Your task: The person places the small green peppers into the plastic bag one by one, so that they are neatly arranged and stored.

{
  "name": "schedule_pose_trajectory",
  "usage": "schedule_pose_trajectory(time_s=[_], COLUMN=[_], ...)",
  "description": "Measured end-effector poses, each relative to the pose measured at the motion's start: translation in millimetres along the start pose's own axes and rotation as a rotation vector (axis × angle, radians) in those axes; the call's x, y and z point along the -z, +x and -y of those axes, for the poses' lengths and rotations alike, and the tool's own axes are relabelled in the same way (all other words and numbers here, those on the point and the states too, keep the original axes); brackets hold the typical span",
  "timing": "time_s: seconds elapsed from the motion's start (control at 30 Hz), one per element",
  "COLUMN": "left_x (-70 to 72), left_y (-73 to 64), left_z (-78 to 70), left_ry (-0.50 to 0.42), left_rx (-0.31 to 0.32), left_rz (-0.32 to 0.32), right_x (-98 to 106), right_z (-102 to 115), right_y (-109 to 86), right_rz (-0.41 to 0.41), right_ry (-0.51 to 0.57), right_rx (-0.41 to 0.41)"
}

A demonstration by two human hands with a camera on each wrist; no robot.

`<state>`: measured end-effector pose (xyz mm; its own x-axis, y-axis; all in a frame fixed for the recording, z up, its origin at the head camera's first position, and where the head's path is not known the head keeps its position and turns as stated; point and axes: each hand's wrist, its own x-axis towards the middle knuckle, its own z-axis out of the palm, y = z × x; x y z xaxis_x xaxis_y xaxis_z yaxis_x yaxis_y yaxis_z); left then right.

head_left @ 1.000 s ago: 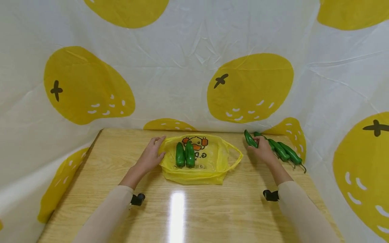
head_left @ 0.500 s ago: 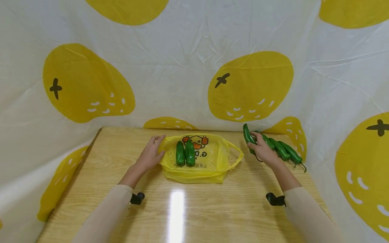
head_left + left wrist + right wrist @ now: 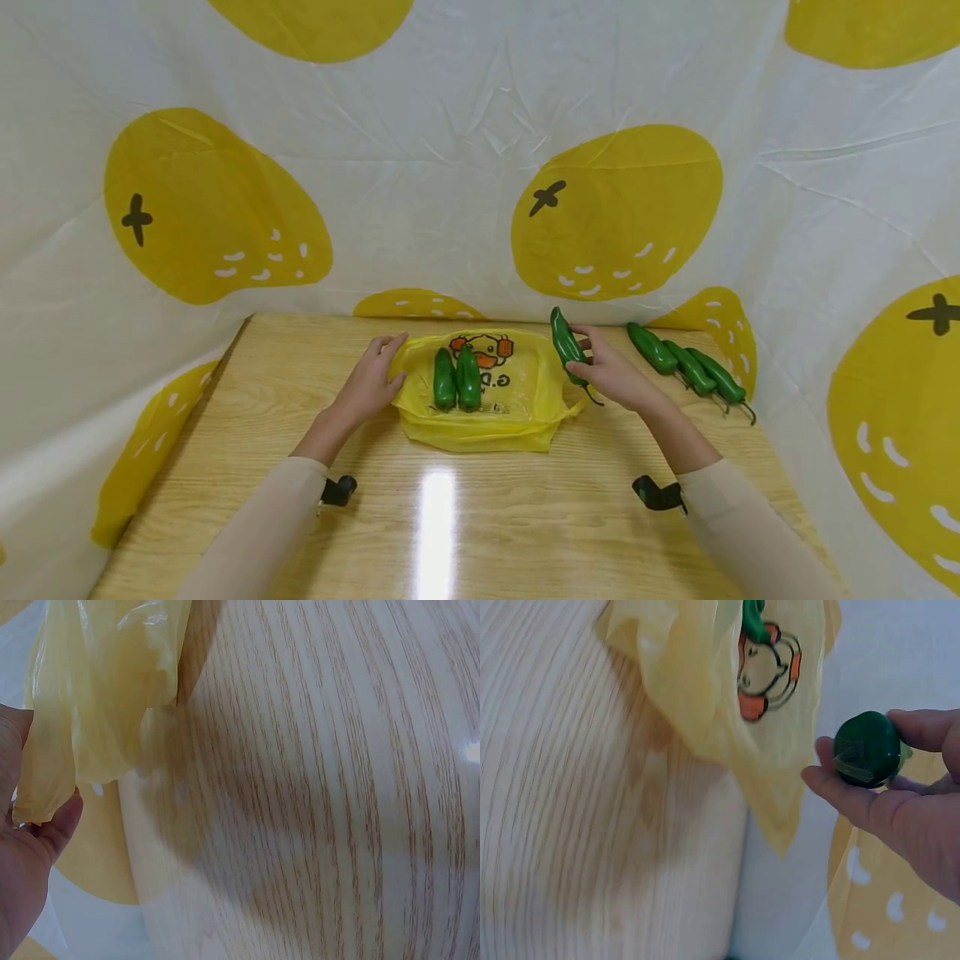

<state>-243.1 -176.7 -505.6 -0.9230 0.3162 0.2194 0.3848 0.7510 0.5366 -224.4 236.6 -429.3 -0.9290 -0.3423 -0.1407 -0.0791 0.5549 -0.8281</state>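
Taking the yellow plastic bag as the dial's centre, 12 away from the person, the wooden table fills the near side. The bag lies with its mouth toward 6; 2 green peppers rest side by side within it, narrow ends to 12, against the duck print. At 9 the left hand has thumb and fingers clasped on the rim, presumably to keep the mouth spread. At 2, raised at the bag's edge, is a green pepper, its tip to 11, stem to 5. The right hand grips it round the body, likely for steadiness, leaving both ends free. Beyond, toward 3, 3 more peppers lie slanted, stems near 4. A fruit-print curtain hangs behind.
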Motion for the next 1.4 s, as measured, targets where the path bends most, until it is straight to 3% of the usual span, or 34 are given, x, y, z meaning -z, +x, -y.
schedule_pose_trajectory(time_s=[0.37,0.7,1.0,1.4], left_x=[-2.2,-1.7,-3.6,-4.0], left_y=[0.2,1.7,0.1,2.3], left_z=[0.4,0.4,2.7,0.7], left_ry=[0.0,-0.002,-0.008,0.002], left_rx=[0.001,-0.009,-0.01,-0.004], left_rz=[-0.005,-0.005,-0.01,0.003], right_x=[-33.2,-60.4,-88.3,-108.5], right_z=[12.2,13.7,10.1,1.1], right_y=[18.1,39.4,63.5,75.4], right_rz=[0.119,0.139,0.108,0.034], right_ry=[-0.133,-0.173,-0.211,-0.23], right_rx=[-0.053,-0.108,-0.159,-0.218])
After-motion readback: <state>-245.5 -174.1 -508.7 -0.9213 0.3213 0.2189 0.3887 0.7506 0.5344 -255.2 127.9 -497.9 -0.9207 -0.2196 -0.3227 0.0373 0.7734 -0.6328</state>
